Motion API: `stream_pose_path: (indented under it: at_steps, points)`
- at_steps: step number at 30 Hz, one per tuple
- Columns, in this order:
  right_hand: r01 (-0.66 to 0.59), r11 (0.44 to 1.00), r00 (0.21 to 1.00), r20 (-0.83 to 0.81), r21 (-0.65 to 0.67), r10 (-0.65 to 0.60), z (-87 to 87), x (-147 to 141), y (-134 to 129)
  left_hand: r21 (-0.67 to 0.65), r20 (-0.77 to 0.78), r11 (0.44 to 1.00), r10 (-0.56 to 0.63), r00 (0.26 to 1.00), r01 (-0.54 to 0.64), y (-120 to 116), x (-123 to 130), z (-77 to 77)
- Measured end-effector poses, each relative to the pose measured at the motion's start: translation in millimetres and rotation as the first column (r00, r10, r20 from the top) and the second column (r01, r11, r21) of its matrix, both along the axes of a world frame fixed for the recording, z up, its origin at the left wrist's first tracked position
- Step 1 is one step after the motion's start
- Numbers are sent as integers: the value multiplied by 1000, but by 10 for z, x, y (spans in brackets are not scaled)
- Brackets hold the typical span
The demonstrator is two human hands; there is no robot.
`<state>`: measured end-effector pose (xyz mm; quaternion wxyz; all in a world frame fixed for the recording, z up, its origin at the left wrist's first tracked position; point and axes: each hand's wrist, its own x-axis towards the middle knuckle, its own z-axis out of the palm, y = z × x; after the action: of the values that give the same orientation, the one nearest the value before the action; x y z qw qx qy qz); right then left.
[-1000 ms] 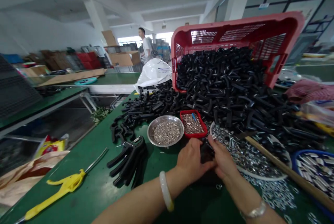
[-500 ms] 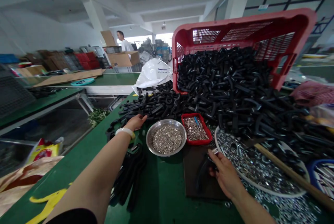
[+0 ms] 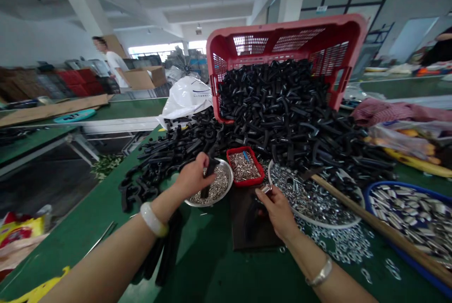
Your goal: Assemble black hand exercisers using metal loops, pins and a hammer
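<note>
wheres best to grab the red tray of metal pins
Take the red tray by its near rim, coming from your side with your right hand. That rim looks most open, since black plastic parts crowd the far edge and the steel bowl sits tight against its left.

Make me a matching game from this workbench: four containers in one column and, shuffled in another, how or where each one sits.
Containers:
1. pink crate
2. steel bowl
3. red tray
4. blue tray

Places and states:
A. Far right, filled with long silver pieces
B. Tilted up behind a heap of black parts
C. Directly below the left hand
D. Next to the bowl, filled with pins

Pairs: 1-B, 2-C, 3-D, 4-A
</note>
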<state>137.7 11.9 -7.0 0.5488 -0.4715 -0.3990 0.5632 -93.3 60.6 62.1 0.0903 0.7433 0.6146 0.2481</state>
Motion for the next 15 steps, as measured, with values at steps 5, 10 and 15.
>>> stream_pose_path:
  at_steps: [5, 10, 15]
  points:
    - [-26, 989, 993, 115, 149, 9, 155, 31, -21, -181, 562, 877, -279, 779, 445, -392, 735, -225]
    - [-60, 942, 970, 241, 331, -23, 171, 96, -60, -192, 740, 766, -297, 603, 613, -523, 919, -321]
    - [-11, 960, 975, 218, 278, -52, 218, 163, -140, -310, 885, 795, 41, 463, 521, -493, 1025, -344]
